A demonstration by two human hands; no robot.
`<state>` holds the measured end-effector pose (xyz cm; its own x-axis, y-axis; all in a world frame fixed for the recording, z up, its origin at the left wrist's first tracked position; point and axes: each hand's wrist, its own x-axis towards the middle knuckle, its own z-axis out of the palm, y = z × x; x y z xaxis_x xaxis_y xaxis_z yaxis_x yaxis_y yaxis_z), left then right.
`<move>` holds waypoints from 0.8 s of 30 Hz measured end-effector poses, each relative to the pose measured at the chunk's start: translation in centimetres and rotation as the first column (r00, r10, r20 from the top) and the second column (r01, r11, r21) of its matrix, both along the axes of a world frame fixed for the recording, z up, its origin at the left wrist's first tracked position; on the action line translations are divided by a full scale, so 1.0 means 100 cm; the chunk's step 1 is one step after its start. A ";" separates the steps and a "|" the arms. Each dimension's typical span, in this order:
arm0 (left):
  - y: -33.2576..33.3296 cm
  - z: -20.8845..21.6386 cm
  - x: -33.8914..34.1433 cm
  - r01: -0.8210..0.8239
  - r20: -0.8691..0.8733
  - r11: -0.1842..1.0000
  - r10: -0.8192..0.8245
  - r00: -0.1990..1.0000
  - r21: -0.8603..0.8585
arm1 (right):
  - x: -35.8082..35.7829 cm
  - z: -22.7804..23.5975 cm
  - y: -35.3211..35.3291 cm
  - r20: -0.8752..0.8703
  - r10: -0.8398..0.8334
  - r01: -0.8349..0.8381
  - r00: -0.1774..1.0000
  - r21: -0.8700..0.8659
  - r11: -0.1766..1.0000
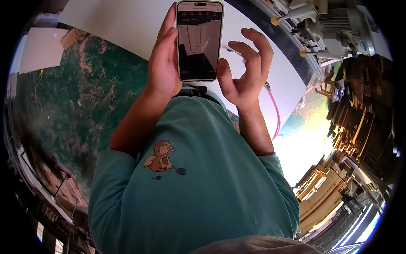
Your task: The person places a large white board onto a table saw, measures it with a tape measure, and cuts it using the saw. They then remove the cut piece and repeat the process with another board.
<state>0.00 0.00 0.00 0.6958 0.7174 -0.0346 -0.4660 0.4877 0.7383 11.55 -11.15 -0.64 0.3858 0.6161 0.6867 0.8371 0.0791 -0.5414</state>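
Note:
A smartphone point(198, 46) with a pale frame is upright in front of me. Its lit screen shows a dim room with a light panel or door. Gripping it along the left edge is my left hand point(164, 63); some of those fingers are hidden behind the phone. Beside the phone's lower right edge, my right hand point(247, 70) has its fingers spread and curved, holding nothing. The right thumb comes very close to that edge; whether it touches I cannot tell. Below the phone, a white board point(122, 29) spreads out, with a small dark object point(232, 51) partly behind my right fingers.
A pink hose point(277, 112) with a metal fitting runs past my right forearm. Machinery with a grey motor point(344, 27) stands at the far right. Stacked wood strips point(349, 131) lie along the right side. Green stained floor point(93, 106) extends left, near a pale panel point(42, 50).

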 end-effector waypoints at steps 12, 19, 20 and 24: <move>0.058 -0.043 -0.081 -0.352 -0.196 0.931 0.330 0.923 -0.094 | 0.044 -0.176 -0.057 0.011 -0.203 0.159 0.979 -0.661 0.733; 0.101 -0.086 -0.100 -0.196 -0.133 0.941 0.165 0.977 -0.277 | 0.000 -0.221 0.018 -0.127 0.043 -0.125 0.991 -0.761 0.637; 0.109 -0.087 -0.095 -0.204 -0.193 0.944 0.156 0.969 -0.260 | -0.005 -0.225 0.029 -0.118 0.057 -0.127 0.991 -0.761 0.636; 0.148 -0.095 -0.047 -0.150 -0.378 0.966 0.062 0.924 -0.209 | -0.013 -0.232 0.075 -0.098 0.120 -0.150 0.988 -0.794 0.589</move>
<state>-4.70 14.81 -9.46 0.5232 0.7275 -0.4439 -0.2435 0.6267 0.7402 10.28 -3.69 -23.82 0.2632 0.9578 -0.1156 0.8353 -0.2862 -0.4695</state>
